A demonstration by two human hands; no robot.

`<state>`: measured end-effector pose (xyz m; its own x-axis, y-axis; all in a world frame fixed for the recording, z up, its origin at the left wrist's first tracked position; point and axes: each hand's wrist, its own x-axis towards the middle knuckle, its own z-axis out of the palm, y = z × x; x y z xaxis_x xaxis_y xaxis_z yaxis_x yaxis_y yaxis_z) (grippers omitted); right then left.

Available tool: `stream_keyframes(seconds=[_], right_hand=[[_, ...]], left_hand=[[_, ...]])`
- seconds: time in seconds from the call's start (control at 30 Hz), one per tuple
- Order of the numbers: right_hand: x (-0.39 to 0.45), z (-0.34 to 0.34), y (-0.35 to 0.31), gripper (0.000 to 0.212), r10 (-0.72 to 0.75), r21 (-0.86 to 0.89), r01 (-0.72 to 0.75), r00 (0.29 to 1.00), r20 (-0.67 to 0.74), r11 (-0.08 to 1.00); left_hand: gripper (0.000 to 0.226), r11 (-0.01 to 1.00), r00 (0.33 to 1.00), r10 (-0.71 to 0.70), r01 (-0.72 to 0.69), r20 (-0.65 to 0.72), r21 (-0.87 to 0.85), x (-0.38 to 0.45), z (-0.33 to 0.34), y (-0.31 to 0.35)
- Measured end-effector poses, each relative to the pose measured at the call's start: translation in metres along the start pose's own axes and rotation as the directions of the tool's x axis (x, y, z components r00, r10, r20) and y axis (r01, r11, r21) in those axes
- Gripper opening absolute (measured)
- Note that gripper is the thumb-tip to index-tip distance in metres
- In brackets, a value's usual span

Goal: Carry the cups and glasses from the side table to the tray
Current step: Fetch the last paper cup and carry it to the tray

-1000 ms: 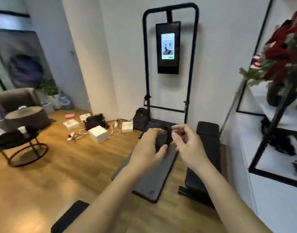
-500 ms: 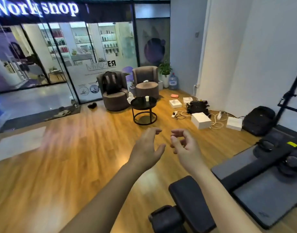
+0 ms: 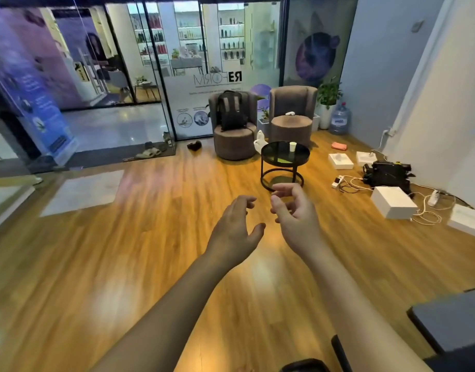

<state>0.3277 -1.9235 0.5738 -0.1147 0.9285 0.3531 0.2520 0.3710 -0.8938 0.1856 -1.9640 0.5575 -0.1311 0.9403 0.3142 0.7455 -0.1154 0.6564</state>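
1. Two bare hands reach forward over warm brown wooden plank floor (image 3: 156, 264); left hand (image 3: 235, 232) has fingers spread and loosely curled, grasping nothing; right hand (image 3: 298, 218) has fingers half curled, thumb near forefinger, also empty.
2. Near right edge: corner of a dark grey flat padded platform (image 3: 451, 320) and black rounded parts at the bottom edge, too cropped to identify.
3. Right of the hands, on the floor: large white cardboard box (image 3: 393, 202), tangled white cables with a power strip (image 3: 346, 182), a black equipment bag (image 3: 388, 173), two smaller white boxes (image 3: 340, 161) beyond.
4. Ahead, just past the right fingertips: round black metal side table with dark glass top (image 3: 274, 154). One small white paper cup (image 3: 292, 146) stands upright on its far right part. Floor between hands and table is bare.
5. Behind the table: two round brown upholstered armchairs. Left armchair (image 3: 235, 142) holds an upright black backpack (image 3: 231, 110); right armchair (image 3: 291, 124) has a small white object on its seat, too small to identify.
6. Far right corner: green potted plant (image 3: 328, 93), clear blue water jug (image 3: 339, 118).
7. Glass wall behind carries mirrored lettering, reading "REFORM" in reverse (image 3: 217, 77); shop shelves with bottles beyond.
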Motion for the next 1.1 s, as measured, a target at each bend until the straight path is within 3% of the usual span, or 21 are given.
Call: stream_keyframes(seconds=[0.27, 0.4, 0.77, 1.1], right_hand=[[0.182, 0.019, 0.046, 0.025, -0.017, -0.193, 0.013, 1.0, -0.019, 0.981], [0.262, 0.023, 0.067, 0.025, 0.04, -0.195, -0.048, 0.998, -0.046, 0.98], [0.468, 0.071, 0.18, 0.028, 0.106, -0.297, -0.099, 0.994, 0.006, 0.95], [0.684, 0.088, 0.272, 0.032, 0.229, -0.256, -0.251, 0.967, -0.112, 0.934]], left_hand=[[0.059, 0.999, 0.991, 0.018, -0.012, 0.131, -0.048, 0.205, 0.037, -0.048], [0.06, 0.996, 0.995, -0.003, 0.012, 0.104, -0.087, 0.3, 0.047, -0.071], [0.061, 0.993, 0.982, 0.025, -0.002, 0.189, -0.118, 0.545, 0.121, -0.164], [0.059, 0.995, 0.922, 0.008, 0.03, 0.387, -0.092, 0.795, 0.211, -0.223]])
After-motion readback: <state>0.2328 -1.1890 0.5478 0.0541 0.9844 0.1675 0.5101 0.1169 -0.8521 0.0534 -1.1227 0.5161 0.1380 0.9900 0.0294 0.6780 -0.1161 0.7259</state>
